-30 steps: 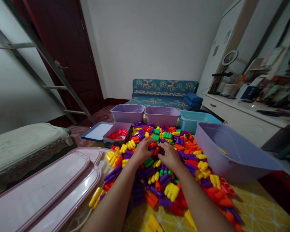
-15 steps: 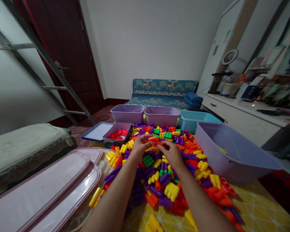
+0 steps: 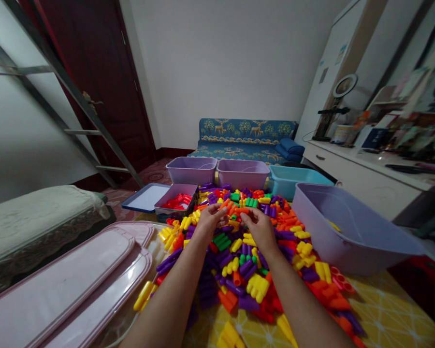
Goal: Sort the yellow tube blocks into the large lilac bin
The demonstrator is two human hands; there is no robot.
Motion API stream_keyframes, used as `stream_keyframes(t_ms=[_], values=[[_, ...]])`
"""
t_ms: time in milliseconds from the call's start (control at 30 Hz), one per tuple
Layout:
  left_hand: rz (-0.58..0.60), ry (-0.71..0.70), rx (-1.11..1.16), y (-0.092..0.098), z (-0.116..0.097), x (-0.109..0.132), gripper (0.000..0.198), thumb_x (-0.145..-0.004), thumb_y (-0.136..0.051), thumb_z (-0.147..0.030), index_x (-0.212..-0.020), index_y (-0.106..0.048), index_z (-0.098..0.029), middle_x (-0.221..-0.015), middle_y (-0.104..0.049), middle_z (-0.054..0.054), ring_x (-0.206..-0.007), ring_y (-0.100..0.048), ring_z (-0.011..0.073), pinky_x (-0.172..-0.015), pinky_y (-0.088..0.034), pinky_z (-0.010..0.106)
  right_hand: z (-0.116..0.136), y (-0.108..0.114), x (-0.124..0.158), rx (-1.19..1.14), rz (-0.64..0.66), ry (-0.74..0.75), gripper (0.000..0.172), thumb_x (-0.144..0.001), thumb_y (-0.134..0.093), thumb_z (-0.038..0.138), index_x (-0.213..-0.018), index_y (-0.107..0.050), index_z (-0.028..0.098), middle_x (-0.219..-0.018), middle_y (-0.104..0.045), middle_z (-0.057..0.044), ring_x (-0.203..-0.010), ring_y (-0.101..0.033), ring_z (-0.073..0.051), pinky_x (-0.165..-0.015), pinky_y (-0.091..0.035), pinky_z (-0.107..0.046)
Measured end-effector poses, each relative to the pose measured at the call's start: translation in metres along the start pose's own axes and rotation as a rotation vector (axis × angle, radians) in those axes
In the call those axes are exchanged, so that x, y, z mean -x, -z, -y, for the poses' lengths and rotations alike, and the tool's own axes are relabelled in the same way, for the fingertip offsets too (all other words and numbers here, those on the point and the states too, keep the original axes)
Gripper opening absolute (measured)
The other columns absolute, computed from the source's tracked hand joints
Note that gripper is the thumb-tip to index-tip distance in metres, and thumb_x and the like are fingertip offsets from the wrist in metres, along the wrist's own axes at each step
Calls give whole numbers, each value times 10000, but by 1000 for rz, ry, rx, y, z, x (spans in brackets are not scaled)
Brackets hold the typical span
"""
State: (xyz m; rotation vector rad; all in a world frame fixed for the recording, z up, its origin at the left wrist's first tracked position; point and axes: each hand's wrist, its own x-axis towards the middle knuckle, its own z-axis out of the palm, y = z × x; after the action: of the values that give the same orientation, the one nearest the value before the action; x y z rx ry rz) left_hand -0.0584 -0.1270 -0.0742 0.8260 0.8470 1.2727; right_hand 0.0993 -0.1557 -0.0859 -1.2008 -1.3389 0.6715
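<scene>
Over the middle of a heap of plastic building blocks (image 3: 232,263), both my hands are held close together. Orange plastic blocks (image 3: 232,209) lie between them. My left hand (image 3: 210,218) pinches the left end with thumb and fingers. On the other side my right hand (image 3: 258,226) has its thumb and fingertips closed on the right end. Whether the orange pieces are joined is too small to tell. Purple, yellow, green and red blocks lie loosely beneath and around both hands.
Two pink-purple bins (image 3: 191,170), a turquoise bin (image 3: 300,175) and a large lavender bin (image 3: 355,232) stand around the heap. At left are a tin of red pieces (image 3: 177,200), a blue-rimmed lid (image 3: 145,197) and stacked pink lids (image 3: 76,285). A yellow patterned cloth (image 3: 391,309) covers the table.
The orange blocks have turned and risen slightly between my hands, and more orange now shows. The fingers of both hands have shifted their hold; the heap looks the same.
</scene>
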Motion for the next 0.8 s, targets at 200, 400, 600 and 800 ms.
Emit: stream_keyframes(t_ms=[200, 400, 600, 800], values=[[30, 16, -51, 0, 3, 0, 408, -572, -857, -278, -864, -624, -115, -655, -657, 0, -483, -593, 77, -505, -522, 194, -3, 2, -2, -45, -2, -3, 347, -770, -621, 440, -970, -677, 162, -942, -730, -98, -855, -685, -255, -738, -560, -366], [57, 25, -73, -1, 1, 2, 441, -549, -873, -297, -868, -627, -118, -673, -678, 10, -499, -611, 85, -531, -526, 201, -3, 2, -2, -43, -17, -23, 428, -780, -610, 448, -1091, -648, 157, -1044, -717, -117, -944, -681, -272, -810, -556, -396], [87, 36, -107, -2, 0, 2, 522, -493, -896, -336, -876, -619, -116, -659, -687, 17, -521, -633, 106, -552, -524, 212, -3, 1, -2, -81, -32, -60, 497, -765, -612, 472, -1145, -603, 153, -1037, -709, -131, -876, -695, -258, -746, -572, -374], [92, 29, -110, 0, 3, 0, 551, -483, -898, -344, -900, -622, -113, -681, -699, 27, -537, -641, 114, -564, -521, 220, -2, 0, -3, -80, -29, -53, 466, -734, -633, 447, -1090, -622, 146, -1022, -710, -121, -816, -695, -242, -745, -570, -373]])
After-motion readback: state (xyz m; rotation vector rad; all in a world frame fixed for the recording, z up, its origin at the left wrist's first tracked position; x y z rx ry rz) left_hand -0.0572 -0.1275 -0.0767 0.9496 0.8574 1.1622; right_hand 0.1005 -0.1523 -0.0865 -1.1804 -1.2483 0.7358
